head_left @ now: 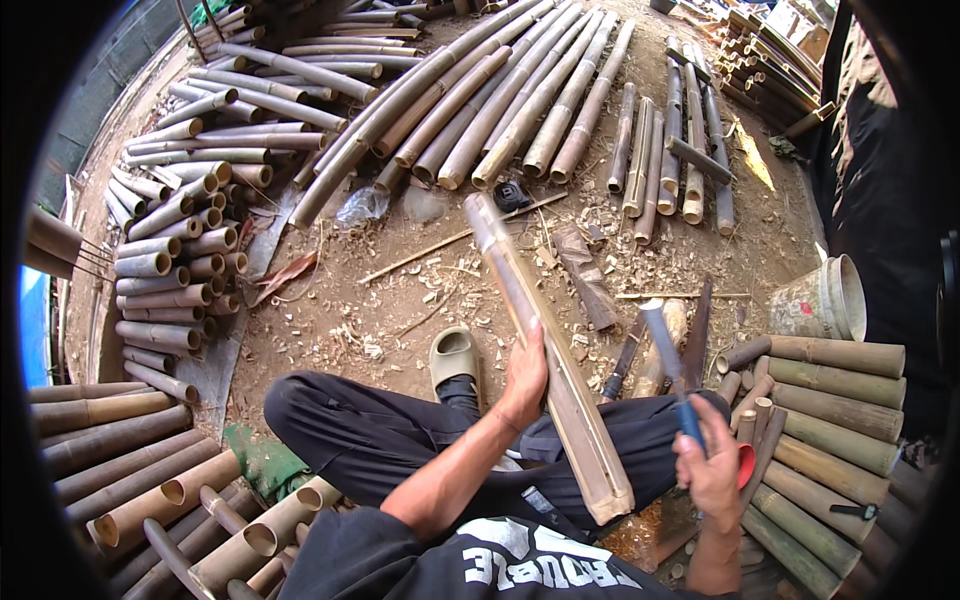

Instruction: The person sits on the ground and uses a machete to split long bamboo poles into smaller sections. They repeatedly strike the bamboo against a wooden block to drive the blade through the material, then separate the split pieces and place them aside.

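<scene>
My left hand (528,372) is wrapped round the middle of a split bamboo length (585,440), which lies slanted over my lap. Its far end, blurred by motion, points out over the ground, and its near end rests by my right thigh. A long groove or crack runs down its near half. In my right hand (712,460) is a knife with a blue handle (690,420). The knife's pale blade (660,340) is raised, angled away from me and apart from the bamboo. A red rounded edge (746,465) shows just beside my right wrist.
Bamboo poles (520,100) lie across the far ground, and a stack of cut pieces (165,290) stands left. More bamboo lengths (830,430) flank my right side, near a white bucket (815,300). Shavings, a black tape measure (511,195) and dark strips (585,275) litter the dirt.
</scene>
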`<action>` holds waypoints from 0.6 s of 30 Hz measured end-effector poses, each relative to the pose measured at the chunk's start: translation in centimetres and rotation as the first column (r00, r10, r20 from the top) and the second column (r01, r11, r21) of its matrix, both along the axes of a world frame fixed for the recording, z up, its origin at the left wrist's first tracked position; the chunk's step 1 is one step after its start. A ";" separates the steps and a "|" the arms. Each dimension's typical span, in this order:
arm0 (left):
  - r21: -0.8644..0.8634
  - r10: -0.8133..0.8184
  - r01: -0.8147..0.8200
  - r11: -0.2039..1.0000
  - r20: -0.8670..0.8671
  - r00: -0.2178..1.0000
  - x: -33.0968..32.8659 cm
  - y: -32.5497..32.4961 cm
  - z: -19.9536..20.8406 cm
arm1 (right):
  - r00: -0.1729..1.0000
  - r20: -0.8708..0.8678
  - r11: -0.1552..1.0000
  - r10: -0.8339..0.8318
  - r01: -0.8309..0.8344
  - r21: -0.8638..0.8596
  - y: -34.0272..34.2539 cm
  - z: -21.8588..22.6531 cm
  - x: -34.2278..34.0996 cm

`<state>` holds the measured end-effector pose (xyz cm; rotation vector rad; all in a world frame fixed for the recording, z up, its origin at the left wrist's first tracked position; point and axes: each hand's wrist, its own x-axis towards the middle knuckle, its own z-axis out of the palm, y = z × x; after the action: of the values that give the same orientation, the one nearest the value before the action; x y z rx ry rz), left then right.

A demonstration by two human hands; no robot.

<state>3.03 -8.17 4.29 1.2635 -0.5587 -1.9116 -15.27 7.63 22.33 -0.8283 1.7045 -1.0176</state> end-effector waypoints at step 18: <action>0.331 0.150 -0.106 0.938 -0.112 0.982 -1.7 8.2 -7.0 | 0.808 -0.453 0.901 0.377 -0.206 0.382 6.8 -1.7 7.9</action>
<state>1.30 0.03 -2.69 1.3225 -0.0880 -2.0137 -7.36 14.46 20.59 -1.1810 2.0315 -0.2926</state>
